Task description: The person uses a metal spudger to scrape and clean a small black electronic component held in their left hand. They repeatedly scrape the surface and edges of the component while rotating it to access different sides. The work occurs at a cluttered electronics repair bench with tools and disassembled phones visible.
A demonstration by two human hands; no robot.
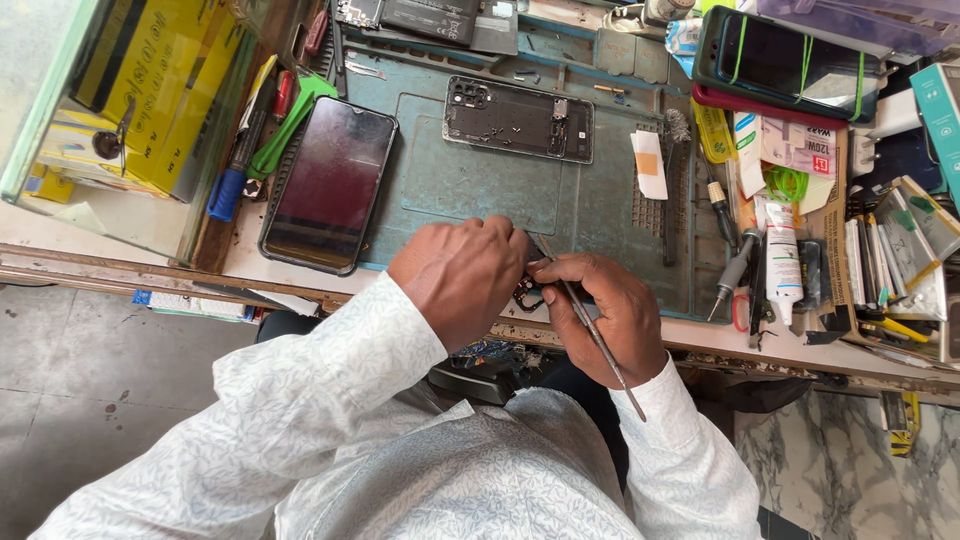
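I am curling my left hand into a pinch on a small dark part at the mat's near edge, while my right hand is gripping a thin metal tool. Beyond, the teal mat is carrying a glossy black phone and an opened phone frame.

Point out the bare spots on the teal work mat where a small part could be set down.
Bare teal mat lies between the dark-screened phone, the opened phone frame and both hands. A narrower strip runs under the white card. The right edge, by the white tube and screwdrivers, is crowded.
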